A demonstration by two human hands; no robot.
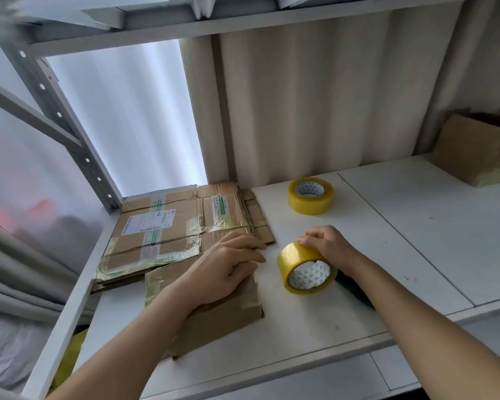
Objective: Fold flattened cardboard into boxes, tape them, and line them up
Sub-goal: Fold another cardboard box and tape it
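A flattened cardboard piece (223, 316) lies near the front of the white shelf (416, 226). My left hand (225, 269) rests on its top edge with the fingers curled over that edge. Behind it sits a stack of flattened taped cardboard boxes (168, 226) with shipping labels. My right hand (329, 246) grips the top of a yellow tape roll (306, 269), which stands tilted on its edge just right of the cardboard piece. A second yellow tape roll (311, 195) lies flat further back on the shelf.
A folded cardboard box (471, 148) stands at the back right corner. A beige curtain (329, 96) hangs behind the shelf. A grey metal rack post (70, 134) rises at the left, and a shelf board runs overhead. Something dark green lies under my right wrist.
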